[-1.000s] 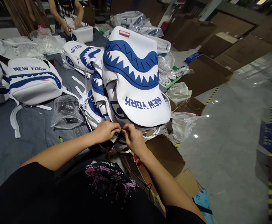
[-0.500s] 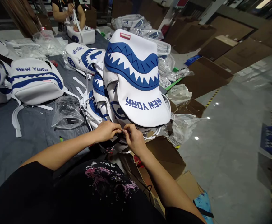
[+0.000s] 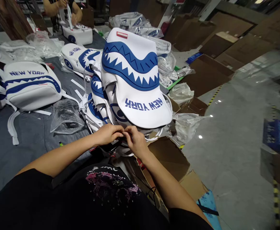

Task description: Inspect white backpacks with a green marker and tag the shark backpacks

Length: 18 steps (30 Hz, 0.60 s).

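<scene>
A white backpack (image 3: 132, 60) with a blue toothed-mouth print and "NEW YORK" lettering lies on top of a stack of similar backpacks, its lettered end toward me. Just below its near edge, my left hand (image 3: 109, 132) and my right hand (image 3: 136, 140) meet with fingertips pinched together. Whatever sits between the fingertips is too small and dark to make out. White straps and cords hang along the stack's left side. A clear plastic bag (image 3: 68, 118) with a black item inside lies left of my hands.
Another white backpack (image 3: 33, 83) rests on the grey-covered table (image 3: 31, 134). Plastic-wrapped backpacks (image 3: 135, 22) are heaped behind the stack. An open cardboard box (image 3: 171, 156) stands to my lower right. Across the table, a person's hands (image 3: 76, 14) handle a strap on a white backpack.
The whole scene has shifted slightly left and up with my head. My hands stay pinched together at the same spot by the stack. The co-worker's raised hand has moved a little.
</scene>
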Available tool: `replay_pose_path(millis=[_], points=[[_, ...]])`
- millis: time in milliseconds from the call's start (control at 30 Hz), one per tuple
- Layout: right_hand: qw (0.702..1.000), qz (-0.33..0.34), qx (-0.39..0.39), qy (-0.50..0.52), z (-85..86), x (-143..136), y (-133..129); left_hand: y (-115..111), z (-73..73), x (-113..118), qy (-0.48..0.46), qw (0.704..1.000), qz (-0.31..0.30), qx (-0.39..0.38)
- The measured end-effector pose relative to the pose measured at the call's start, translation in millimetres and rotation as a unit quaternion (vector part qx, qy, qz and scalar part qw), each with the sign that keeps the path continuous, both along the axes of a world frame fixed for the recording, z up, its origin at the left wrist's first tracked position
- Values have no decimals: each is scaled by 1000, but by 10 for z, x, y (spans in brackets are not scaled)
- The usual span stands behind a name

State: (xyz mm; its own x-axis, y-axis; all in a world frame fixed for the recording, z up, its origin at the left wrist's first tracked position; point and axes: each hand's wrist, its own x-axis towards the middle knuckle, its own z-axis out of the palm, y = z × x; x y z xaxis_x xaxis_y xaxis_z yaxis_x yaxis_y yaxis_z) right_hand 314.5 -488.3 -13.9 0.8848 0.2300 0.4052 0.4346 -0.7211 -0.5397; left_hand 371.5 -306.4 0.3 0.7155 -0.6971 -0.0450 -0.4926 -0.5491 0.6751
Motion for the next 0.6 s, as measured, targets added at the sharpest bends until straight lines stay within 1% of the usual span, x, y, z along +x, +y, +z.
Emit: replay_pose_path(millis=[33,133,300,433,567,600], points=[[1000,4,1,-6,1,-2,-1,-2,-4,-5,-4,1000,-4,4],[1000,7,12,-24,4,-4,-11,-9,-6,-25,-34,999,24,18],[999,7,9,-45,-22,28,-52,-12,20,-15,-43,999,-7,29],[998,14,3,-53,-48,45,-82,-16,43,-18,-60,997,24,40],[999,6,-5,-45,-51,61,-97,-18,44,-18,-54,998,-14,35],[999,9,-9,-42,-50,65,-96,-18,42,-20,-61,997,-14,34]])
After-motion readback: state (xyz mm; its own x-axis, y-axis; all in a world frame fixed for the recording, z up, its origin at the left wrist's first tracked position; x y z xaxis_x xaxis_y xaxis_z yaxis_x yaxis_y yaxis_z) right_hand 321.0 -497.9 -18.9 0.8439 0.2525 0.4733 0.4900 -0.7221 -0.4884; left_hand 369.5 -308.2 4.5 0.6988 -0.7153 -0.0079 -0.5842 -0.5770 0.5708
